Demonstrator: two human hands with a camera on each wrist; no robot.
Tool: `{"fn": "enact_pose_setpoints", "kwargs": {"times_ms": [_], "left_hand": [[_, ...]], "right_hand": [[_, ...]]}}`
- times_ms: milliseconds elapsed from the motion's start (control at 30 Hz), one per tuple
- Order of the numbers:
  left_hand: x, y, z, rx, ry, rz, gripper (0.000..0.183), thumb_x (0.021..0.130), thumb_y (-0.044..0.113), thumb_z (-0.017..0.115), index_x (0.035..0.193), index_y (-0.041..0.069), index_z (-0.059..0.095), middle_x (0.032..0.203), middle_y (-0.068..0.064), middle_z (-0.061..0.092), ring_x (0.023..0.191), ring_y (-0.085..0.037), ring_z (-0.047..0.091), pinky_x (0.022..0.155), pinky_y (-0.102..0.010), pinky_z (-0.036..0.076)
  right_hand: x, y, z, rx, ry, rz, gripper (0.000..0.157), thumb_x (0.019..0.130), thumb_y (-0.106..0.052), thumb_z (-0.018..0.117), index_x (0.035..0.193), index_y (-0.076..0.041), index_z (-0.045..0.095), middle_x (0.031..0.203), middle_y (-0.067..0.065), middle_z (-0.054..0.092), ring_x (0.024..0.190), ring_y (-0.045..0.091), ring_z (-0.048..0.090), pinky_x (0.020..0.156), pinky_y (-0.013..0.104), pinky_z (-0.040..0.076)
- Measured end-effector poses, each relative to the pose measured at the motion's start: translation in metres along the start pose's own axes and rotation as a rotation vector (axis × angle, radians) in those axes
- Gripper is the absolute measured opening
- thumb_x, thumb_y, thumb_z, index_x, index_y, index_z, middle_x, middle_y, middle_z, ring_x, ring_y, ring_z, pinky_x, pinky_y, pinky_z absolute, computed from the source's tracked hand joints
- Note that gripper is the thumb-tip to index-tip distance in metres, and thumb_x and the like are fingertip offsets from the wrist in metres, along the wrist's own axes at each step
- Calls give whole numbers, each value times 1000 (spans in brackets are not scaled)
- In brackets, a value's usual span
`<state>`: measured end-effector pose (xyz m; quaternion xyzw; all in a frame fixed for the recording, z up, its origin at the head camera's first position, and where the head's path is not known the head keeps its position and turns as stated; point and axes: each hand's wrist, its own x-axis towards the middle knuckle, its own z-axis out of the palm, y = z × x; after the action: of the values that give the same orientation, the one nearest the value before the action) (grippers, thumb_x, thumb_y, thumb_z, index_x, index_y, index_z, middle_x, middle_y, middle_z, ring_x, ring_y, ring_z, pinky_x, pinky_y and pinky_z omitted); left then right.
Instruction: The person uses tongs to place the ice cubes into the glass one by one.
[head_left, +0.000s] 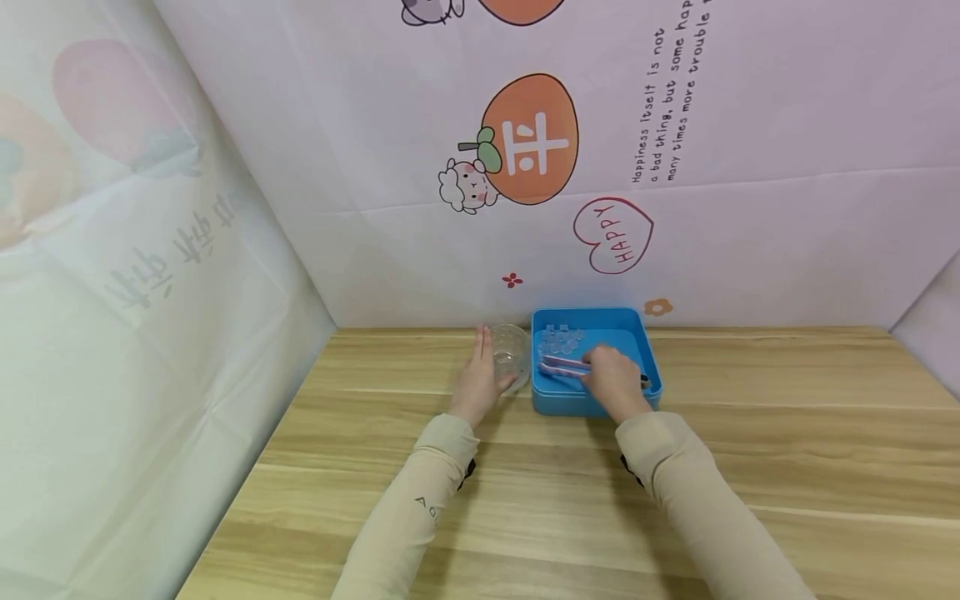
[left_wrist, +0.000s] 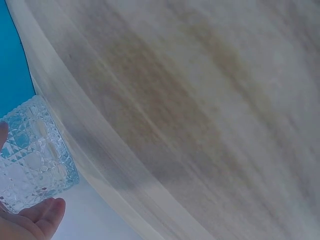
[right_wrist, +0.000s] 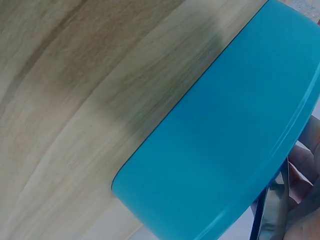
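On the table my left hand (head_left: 477, 379) holds a clear patterned glass cup (head_left: 510, 348) between fingers and thumb. The cup's faceted wall (left_wrist: 37, 155) shows at the left edge of the left wrist view, with fingertips below it. My right hand (head_left: 613, 379) is over the blue box (head_left: 596, 407) and grips a pair of tongs (head_left: 564, 367) with pinkish-purple arms that point left. In the right wrist view a shiny metal part of the tongs (right_wrist: 274, 212) lies along the fingers. Small clear pieces (head_left: 561, 340) lie in the box's left part, just beyond the tongs' tips.
The cup and box stand side by side at the back of the wooden table (head_left: 540, 508), close to a white printed wall sheet (head_left: 420, 250). Another white sheet (head_left: 150, 375) hangs along the left side.
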<state>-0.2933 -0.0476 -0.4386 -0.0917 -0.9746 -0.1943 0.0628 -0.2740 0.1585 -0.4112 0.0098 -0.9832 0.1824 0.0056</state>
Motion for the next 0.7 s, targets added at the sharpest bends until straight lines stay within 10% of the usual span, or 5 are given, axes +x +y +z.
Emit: {"fn": "enact_pose_setpoints", "kwargs": {"times_ms": [700], "left_hand": [[1,-2,4,11,4,4,96,85,39,69,151,1,10,161,-11,8,71,-20,62,58,-25,50]], "right_hand": [[-7,17,-15,18,57,-33,31,86,-12,67,113,2,67,112,22,65,96,37,63,80,50,52]]}}
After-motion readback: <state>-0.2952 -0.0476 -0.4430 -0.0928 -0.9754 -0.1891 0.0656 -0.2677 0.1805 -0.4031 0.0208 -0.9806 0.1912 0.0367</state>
